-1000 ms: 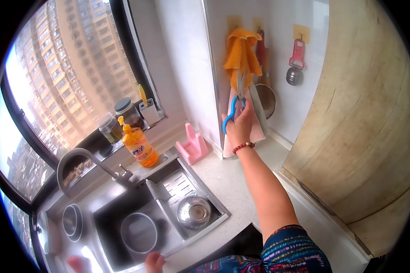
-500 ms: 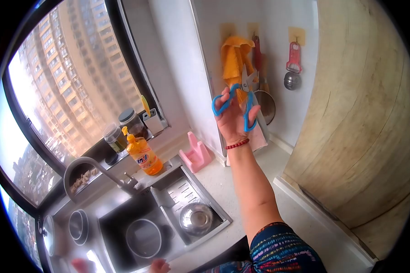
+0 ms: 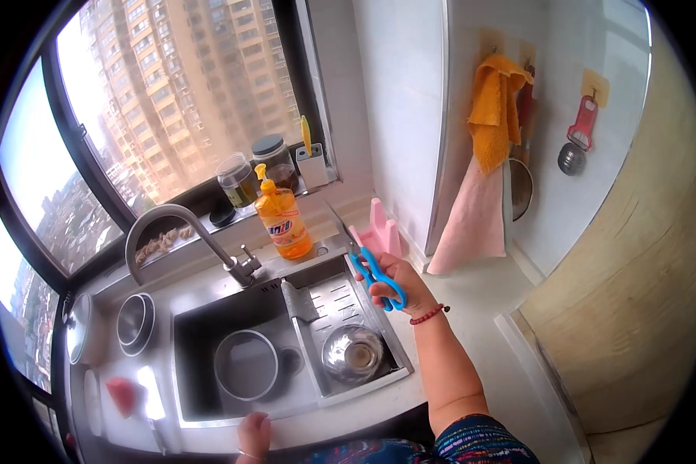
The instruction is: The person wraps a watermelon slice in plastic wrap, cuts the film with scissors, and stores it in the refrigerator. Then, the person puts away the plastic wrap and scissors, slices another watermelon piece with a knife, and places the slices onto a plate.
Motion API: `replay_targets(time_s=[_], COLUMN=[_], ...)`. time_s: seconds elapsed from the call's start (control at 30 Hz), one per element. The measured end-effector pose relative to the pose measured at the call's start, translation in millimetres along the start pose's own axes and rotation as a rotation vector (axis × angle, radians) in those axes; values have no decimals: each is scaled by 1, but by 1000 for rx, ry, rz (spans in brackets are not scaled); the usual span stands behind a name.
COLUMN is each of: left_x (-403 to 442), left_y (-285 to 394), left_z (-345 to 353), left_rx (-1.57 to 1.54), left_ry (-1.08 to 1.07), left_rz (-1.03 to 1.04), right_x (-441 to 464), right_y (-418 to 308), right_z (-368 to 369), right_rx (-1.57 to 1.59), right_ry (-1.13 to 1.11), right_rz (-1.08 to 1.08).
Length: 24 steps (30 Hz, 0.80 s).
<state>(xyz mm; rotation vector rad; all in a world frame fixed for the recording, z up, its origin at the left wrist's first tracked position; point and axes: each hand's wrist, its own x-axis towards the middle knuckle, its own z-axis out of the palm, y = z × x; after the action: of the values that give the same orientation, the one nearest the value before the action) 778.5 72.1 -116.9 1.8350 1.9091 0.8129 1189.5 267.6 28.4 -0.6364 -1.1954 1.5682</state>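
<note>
My right hand (image 3: 394, 282) is closed round the handles of blue-handled scissors (image 3: 375, 278), over the right edge of the sink. The blades point up and left, close to a pink holder (image 3: 380, 232) on the counter. My left hand (image 3: 254, 433) is at the sink's front edge with its fingers curled; whether it holds anything is hidden. In the sink (image 3: 197, 340) sits a round strainer or bowl (image 3: 246, 365). A shiny metal bowl (image 3: 352, 353) rests in the right-hand drainer.
Orange soap bottle (image 3: 284, 220) and jars (image 3: 274, 162) stand by the window. An orange cloth (image 3: 495, 108) and pink cloth (image 3: 472, 220) hang on the wall beside a peeler (image 3: 583, 124). A knife (image 3: 153, 406) and nested bowls (image 3: 136, 323) lie left of the sink.
My right hand has moved down and left from the hanging cloths to the sink's right edge, carrying the scissors. The view has shifted, so the wall items appear further right.
</note>
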Motion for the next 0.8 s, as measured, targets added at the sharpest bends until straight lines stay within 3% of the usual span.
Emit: replay_targets(time_s=[0.07,0.13,0.2,0.27,0.33,0.37,0.43,0.53,0.6,0.67,0.7,0.8], left_x=[12,42,70,90,93,96,100,102,102,104,105,105], left_y=[12,66,115,149,166,164,148,143,142,143,137,118], left_z=[6,-1,-1,0,6,9,12,12,12,12,9,4], left_rx=[-253,-669,-1231,-1392,-1485,-1430,-1316,-1228,-1409,-1402,-1415,-1574], left_ry=[1,-122,-296,-447,-118,-59,-29,-27,-57,9,18,-58], left_rz=[-175,-285,-293,-290,-489,-489,-479,-484,-500,-500,-565,-652], right_x=[8,9,-1,-9,-13,-13,-12,-21,-32,-40,-41,-27], right_y=[2,23,28,39,45,46,44,39,40,43,42,19], right_z=[35,63,104,136,155,152,138,137,142,143,140,139], right_rx=[-578,-978,-1138,-1225,-1301,-1304,-1079,-905,-989,-1271,-1439,-1304], right_ry=[170,14,-154,-330,-352,-380,-540,-569,-549,-441,-379,-360], right_rz=[187,25,47,118,137,141,-79,-228,-251,-417,-612,-727])
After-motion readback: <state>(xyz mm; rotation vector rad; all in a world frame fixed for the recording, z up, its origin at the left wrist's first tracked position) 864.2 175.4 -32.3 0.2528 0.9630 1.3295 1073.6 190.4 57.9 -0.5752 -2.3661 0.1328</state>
